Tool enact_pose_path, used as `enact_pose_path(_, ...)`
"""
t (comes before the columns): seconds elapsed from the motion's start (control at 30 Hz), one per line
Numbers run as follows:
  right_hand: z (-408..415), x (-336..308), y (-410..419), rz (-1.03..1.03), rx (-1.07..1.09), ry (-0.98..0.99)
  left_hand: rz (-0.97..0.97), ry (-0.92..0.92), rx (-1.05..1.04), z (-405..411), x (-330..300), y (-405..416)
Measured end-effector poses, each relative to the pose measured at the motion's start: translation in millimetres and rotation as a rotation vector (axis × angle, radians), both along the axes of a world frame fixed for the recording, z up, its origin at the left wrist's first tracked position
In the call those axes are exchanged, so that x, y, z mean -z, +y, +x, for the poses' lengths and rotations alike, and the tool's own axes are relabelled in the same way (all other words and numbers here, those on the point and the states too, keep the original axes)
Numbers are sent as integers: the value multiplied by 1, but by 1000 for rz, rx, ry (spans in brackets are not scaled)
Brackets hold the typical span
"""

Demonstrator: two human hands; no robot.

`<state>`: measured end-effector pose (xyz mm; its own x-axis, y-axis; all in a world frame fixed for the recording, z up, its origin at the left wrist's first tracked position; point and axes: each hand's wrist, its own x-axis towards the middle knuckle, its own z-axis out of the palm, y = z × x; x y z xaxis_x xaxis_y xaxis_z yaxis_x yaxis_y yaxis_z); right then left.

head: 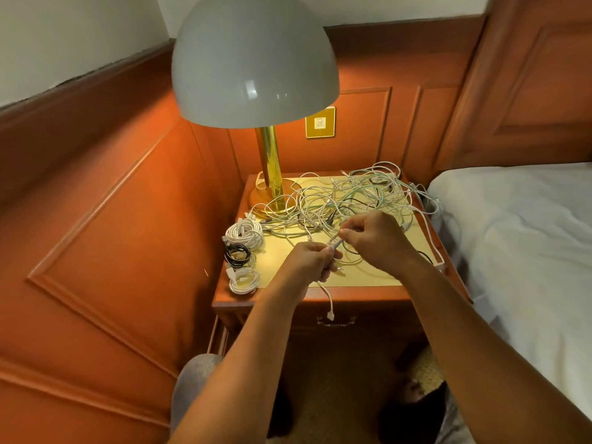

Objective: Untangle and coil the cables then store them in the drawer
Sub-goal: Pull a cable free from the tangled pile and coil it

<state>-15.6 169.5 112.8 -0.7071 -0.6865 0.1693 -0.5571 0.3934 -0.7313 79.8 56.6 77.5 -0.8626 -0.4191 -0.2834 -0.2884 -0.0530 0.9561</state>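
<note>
- The nightstand is reddish varnished wood, its top glossy under the light.
- The lamp shade is smooth, shiny grey; its stem polished brass.
- The tangled cables look like smooth white plastic.
- The bed sheet is matt white cloth.

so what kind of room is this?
Most likely a bedroom, maybe a hotel room. A white-sheeted bed sits right beside a small wooden nightstand with a drawer, which carries a brass lamp with a grey dome shade. Orange-brown wood panelling covers the walls.
</note>
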Motion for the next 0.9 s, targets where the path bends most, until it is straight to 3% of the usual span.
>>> enact_pose_path(0.07,14,7,3,-25,10,0,71,30,-61,-2,4,-1)
enact_pose_path(0.37,63,60,9,-254,59,-377,587,168,-280,-2,1,-5)
enact_pose_path(0.5,72,72,11,-308,71,-550,670,174,-285,-1,-9,-10)
enact_pose_path(0.67,71,83,13,-384,-65,-830,713,209,-306,2,-20,-10)
enact_pose_path(0.8,63,86,12,-309,-110,-868,737,258,-305,6,-25,-11)
enact_pose_path(0.9,56,85,8,-193,-24,-864,733,293,-306,8,-30,-13)
